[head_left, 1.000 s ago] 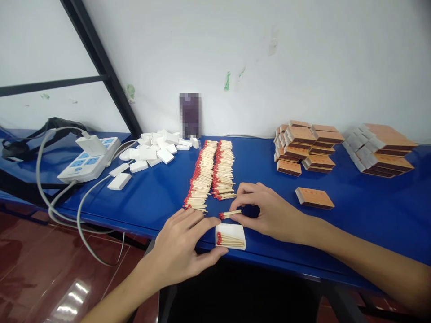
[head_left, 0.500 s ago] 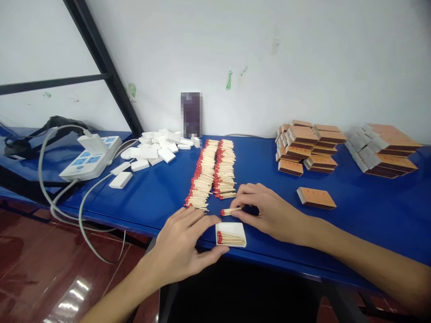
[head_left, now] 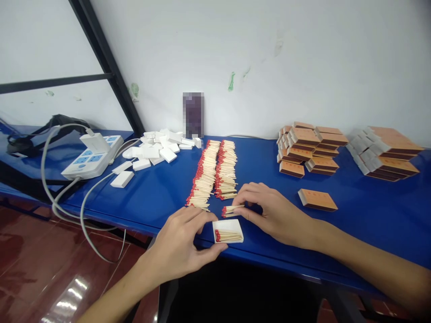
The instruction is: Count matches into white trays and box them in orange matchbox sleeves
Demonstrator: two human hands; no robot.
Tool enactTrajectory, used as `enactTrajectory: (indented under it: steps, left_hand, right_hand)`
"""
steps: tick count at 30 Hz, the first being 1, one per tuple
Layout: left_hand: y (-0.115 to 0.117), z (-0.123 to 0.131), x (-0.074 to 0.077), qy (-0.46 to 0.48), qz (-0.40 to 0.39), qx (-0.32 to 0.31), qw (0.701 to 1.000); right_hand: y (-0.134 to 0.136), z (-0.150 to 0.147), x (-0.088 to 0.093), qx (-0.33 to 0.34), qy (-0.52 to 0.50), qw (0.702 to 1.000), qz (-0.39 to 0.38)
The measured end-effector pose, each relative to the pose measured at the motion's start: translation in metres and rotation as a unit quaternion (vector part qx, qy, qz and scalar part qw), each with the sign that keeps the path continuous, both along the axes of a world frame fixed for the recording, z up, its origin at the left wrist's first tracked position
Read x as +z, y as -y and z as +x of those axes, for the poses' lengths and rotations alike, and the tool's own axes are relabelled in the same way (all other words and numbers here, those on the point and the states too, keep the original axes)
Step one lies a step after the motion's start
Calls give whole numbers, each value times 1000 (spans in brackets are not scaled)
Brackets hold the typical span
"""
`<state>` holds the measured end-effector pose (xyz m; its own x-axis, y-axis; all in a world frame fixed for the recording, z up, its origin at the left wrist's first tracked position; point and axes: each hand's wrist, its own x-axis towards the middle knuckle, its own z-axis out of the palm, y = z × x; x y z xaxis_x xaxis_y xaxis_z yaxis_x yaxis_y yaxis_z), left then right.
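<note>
My left hand (head_left: 183, 242) grips a white matchbox tray (head_left: 232, 224) between thumb and index finger at the table's front edge. Several red-tipped matches (head_left: 229, 237) lie in the tray, along its near side. Just behind the tray, my right hand (head_left: 266, 213) pinches a few matches (head_left: 230, 210), their red heads pointing left. Two long rows of loose matches stretch back from my hands, a left row (head_left: 204, 175) and a right row (head_left: 226, 168). A single orange matchbox (head_left: 317, 200) lies to the right of my right hand.
White empty trays (head_left: 160, 146) are heaped at the back left, near a power strip (head_left: 94, 157) with white cables. Orange matchboxes stand in a middle stack (head_left: 305, 143) and a far-right stack (head_left: 390, 150). A pixelated dark panel (head_left: 193, 114) leans on the wall.
My left hand's tray has shifted slightly left and up. The pinched matches in my right hand have fanned out a little more beside it.
</note>
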<state>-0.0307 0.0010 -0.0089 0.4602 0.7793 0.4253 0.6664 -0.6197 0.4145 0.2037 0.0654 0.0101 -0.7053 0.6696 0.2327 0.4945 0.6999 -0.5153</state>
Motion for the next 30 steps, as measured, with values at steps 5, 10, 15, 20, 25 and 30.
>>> enactTrajectory:
  steps: [5,10,15,20,25,30]
  left_hand:
    - [0,-1,-2,5,5,2,1000]
    - [1,-1,-4,10,18,-2,1000]
    - [1,0,-4,10,19,-4,1000]
    - [2,0,-3,3,15,0,1000]
    - [2,0,-4,-14,18,4,1000]
    - [3,-1,-6,-9,36,-10,999]
  right_hand:
    - [16,-3,6,44,-6,999,-19]
    - [22,-9,-2,52,17,998,-3]
    - [24,-9,-4,40,-21,999,-1]
    - [23,-5,4,19,-30,999,9]
    - [2,-8,8,-10,6,998,59]
    - [-17,-20,19,49,75,995,38]
